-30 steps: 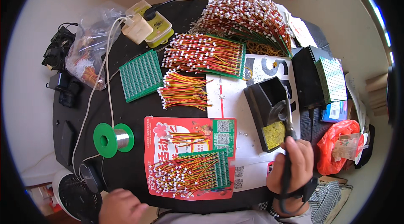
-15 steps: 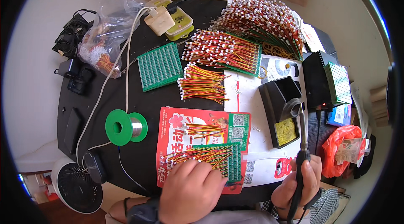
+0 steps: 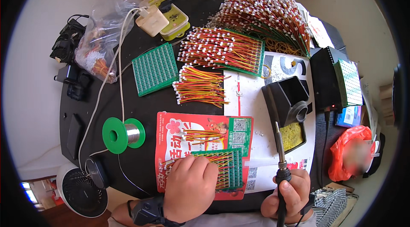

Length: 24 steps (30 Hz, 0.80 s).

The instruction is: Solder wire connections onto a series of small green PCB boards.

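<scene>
My left hand [image 3: 191, 188] lies curled over red and yellow wires [image 3: 215, 171] on a green circuit board panel [image 3: 236, 169]. Its fingertips are hidden beneath it, so what they grip does not show. The panel rests on a red printed card [image 3: 163, 120], with a small bunch of wires [image 3: 203, 136] above it. At the right, my right hand [image 3: 297, 190] is closed around the handle of a soldering iron [image 3: 282, 171]. The iron points up and away, its tip beside the yellow sponge [image 3: 292, 137] of the black iron stand [image 3: 273, 92].
Left of the card stands a green solder spool [image 3: 114, 135]. Farther back lie a wire bundle [image 3: 200, 86], a stack of green panels [image 3: 154, 69], a wired panel [image 3: 222, 48] and a big heap of wired boards [image 3: 265, 13]. A white cable [image 3: 124, 77] crosses the left side.
The soldering iron's tip has come away from the stand's holder, down and left beside the sponge. My left hand has shifted slightly left, and the whole view has moved a little.
</scene>
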{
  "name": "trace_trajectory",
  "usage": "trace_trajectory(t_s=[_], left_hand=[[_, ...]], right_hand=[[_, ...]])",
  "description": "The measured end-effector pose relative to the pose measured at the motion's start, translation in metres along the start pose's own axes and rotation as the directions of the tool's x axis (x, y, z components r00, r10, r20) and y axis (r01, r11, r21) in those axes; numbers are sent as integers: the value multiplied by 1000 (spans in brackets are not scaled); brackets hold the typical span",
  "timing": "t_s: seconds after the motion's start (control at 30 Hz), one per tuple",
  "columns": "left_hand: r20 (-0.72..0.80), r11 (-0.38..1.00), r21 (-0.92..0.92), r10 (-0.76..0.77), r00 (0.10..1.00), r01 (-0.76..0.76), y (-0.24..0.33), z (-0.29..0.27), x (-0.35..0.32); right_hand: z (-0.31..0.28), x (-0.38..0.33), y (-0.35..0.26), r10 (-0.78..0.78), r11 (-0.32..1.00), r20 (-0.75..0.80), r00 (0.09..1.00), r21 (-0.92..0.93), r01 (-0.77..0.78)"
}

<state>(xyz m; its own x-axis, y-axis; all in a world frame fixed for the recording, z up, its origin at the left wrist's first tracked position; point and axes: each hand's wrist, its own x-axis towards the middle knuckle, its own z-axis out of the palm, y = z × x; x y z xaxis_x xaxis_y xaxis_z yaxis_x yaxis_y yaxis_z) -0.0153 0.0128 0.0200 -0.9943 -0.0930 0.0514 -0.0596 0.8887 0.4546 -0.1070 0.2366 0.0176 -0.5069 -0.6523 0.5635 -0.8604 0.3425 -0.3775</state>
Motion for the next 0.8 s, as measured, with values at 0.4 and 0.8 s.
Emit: trace_trajectory(t_s=[0.4, 0.8], left_hand=[[130, 987, 156, 28, 991, -48, 8, -12, 11], [191, 943, 308, 67, 979, -125, 15, -18, 17]], right_hand=[[-1, -1, 0, 44, 999, -15, 999, -7, -44], [7, -1, 5, -4, 1000, -77, 997, 21, 5]])
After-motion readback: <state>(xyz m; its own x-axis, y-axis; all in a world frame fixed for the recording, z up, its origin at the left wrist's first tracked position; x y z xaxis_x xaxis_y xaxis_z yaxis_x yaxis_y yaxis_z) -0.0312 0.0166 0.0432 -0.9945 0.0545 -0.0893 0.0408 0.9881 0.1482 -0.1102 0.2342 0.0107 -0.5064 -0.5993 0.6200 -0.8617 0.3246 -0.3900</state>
